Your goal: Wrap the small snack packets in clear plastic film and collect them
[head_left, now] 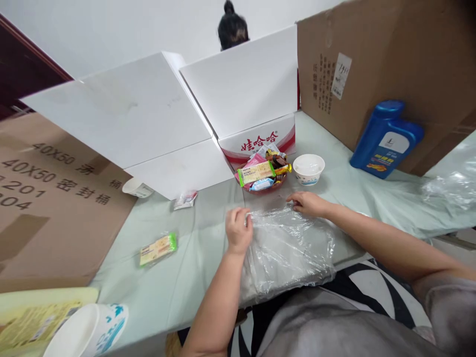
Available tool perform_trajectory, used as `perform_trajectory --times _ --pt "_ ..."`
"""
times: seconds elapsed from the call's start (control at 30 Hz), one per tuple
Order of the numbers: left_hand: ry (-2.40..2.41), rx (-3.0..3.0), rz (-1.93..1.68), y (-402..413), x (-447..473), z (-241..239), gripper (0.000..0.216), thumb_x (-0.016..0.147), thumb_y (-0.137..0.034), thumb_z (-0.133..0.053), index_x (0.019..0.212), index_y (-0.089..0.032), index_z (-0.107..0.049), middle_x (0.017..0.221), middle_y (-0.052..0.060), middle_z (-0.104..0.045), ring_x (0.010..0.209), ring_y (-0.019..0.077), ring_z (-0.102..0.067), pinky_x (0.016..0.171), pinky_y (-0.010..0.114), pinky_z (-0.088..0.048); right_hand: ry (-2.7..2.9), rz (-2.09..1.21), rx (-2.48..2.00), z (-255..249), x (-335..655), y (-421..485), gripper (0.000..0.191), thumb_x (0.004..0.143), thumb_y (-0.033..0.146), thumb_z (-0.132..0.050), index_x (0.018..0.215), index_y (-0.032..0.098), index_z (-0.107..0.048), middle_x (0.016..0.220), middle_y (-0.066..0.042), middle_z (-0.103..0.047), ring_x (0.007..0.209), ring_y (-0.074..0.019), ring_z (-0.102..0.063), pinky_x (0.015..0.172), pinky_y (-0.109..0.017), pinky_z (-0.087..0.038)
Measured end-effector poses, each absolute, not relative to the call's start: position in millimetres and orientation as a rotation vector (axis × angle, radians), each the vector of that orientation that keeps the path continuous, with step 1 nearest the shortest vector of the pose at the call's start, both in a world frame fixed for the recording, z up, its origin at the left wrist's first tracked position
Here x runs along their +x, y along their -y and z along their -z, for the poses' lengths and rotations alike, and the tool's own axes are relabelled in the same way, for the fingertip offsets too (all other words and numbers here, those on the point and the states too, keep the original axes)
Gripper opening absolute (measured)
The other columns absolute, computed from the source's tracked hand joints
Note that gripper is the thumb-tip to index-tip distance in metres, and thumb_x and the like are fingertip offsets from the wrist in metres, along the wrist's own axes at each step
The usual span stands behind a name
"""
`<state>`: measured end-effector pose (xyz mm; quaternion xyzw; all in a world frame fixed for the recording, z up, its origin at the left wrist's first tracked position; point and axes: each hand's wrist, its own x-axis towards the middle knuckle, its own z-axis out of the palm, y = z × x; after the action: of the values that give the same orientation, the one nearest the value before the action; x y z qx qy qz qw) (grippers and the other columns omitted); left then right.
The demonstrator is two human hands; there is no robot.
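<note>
A clear, crinkled plastic bag (290, 253) lies spread on the table edge in front of me. My left hand (238, 232) is closed at the bag's upper left corner, fingers curled. At its upper right corner, my right hand (308, 204) pinches the thin film between thumb and fingers. Just beyond the bag stands a bowl heaped with wrapped snacks (256, 173), a green and yellow packet on top. Close to my right hand is a white paper bowl (308, 168) with a blue print.
White boxes (122, 109) wall off the back, with a person's head (232, 29) behind. Cardboard boxes (372, 64) flank both sides. A blue bottle (386, 139) stands right. Left lie a snack packet (158, 249), a small sachet (185, 200) and paper cups (91, 329).
</note>
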<state>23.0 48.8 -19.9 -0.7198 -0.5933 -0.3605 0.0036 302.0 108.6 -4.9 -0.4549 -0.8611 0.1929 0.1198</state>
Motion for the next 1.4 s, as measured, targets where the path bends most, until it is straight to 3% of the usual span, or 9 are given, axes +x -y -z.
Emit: perform_trajectory --times 0.2,0.37,0.43,0.53,0.73,1.03,1.2,1.27,1.4 --pt "1.531 -3.039 0.205 -40 46 20 0.084 0.073 -0.063 -0.067 0.144 -0.028 -0.040 0.156 0.010 -0.032 0.146 0.0354 -0.020 0.117 0.059 -0.012 2.588 -0.093 -1.560 -9 327 -127 0.035 0.087 0.012 -0.049 0.118 0.017 -0.064 0.112 -0.012 -0.067 0.096 -0.0229 -0.063 0.080 -0.030 -0.044" --pt "1.618 -3.012 0.094 -39 48 15 0.086 0.074 -0.068 -0.064 0.146 -0.031 -0.036 0.159 0.008 -0.023 0.148 0.0360 -0.009 0.117 0.060 -0.007 2.528 0.039 -1.545 -28 318 -109 0.030 0.090 0.023 -0.051 0.114 0.012 -0.066 0.109 -0.017 -0.066 0.109 -0.0297 -0.056 0.092 -0.040 -0.041" --pt "1.640 -2.991 0.075 -38 48 16 0.087 0.072 -0.069 -0.064 0.146 -0.032 -0.036 0.160 0.007 -0.022 0.148 0.0370 -0.008 0.116 0.061 -0.007 2.582 -0.061 -1.321 -19 297 -86 0.041 0.093 0.036 -0.049 0.126 0.014 -0.061 0.123 -0.015 -0.062 0.117 -0.0283 -0.053 0.100 -0.041 -0.037" --pt "1.772 -2.890 0.016 -38 44 17 0.094 0.069 -0.071 -0.065 0.149 -0.033 -0.032 0.161 0.007 -0.016 0.148 0.0396 -0.002 0.116 0.062 -0.006 2.722 -0.121 -1.186 9 271 -54 0.076 0.084 0.061 -0.054 0.145 0.017 -0.042 0.150 -0.016 -0.039 0.139 -0.0404 -0.026 0.109 -0.059 -0.021" --pt "2.167 -2.573 -0.107 -46 22 14 0.099 0.069 -0.077 -0.059 0.151 -0.035 -0.024 0.163 0.007 -0.006 0.146 0.0434 0.006 0.113 0.065 -0.005 2.724 -0.181 -1.301 39 267 -41 0.080 0.087 0.070 -0.041 0.150 0.021 -0.034 0.157 -0.014 -0.027 0.144 -0.0433 -0.013 0.110 -0.066 -0.010" --pt "2.140 -2.468 0.088 -39 19 -3 0.076 0.084 -0.063 -0.053 0.148 -0.027 -0.034 0.161 0.012 -0.015 0.147 0.0423 -0.004 0.112 0.066 -0.010 2.608 -0.245 -1.303 1 315 -45 0.067 0.091 0.061 -0.044 0.140 0.016 -0.049 0.151 -0.017 -0.037 0.142 -0.0389 -0.023 0.111 -0.063 -0.019" --pt "1.655 -2.681 0.640 9 6 -37 0.049 0.090 -0.049 -0.051 0.131 -0.022 -0.054 0.136 0.013 -0.054 0.134 0.0300 -0.040 0.112 0.051 -0.029 2.635 -0.512 -0.831 -6 370 -10 0.075 0.082 0.065 -0.058 0.139 0.017 -0.049 0.145 -0.016 -0.046 0.137 -0.0295 -0.036 0.111 -0.046 -0.033" --pt "1.501 -2.976 0.510 33 0 -39 0.049 0.087 -0.053 -0.056 0.125 -0.023 -0.058 0.126 0.011 -0.061 0.126 0.0280 -0.050 0.110 0.048 -0.035 2.668 -0.570 -0.765 2 382 8 0.076 0.079 0.060 -0.065 0.141 0.020 -0.047 0.143 -0.014 -0.049 0.136 -0.0295 -0.039 0.111 -0.047 -0.033" --pt "1.639 -2.936 -0.006 70 -20 -17 0.080 0.066 -0.061 -0.074 0.135 -0.027 -0.051 0.143 0.011 -0.050 0.138 0.0407 -0.034 0.114 0.066 -0.014 2.630 -0.456 -0.867 23 390 34 0.044 0.090 0.031 -0.058 0.133 0.022 -0.056 0.133 -0.012 -0.059 0.129 -0.0267 -0.048 0.105 -0.048 -0.037"
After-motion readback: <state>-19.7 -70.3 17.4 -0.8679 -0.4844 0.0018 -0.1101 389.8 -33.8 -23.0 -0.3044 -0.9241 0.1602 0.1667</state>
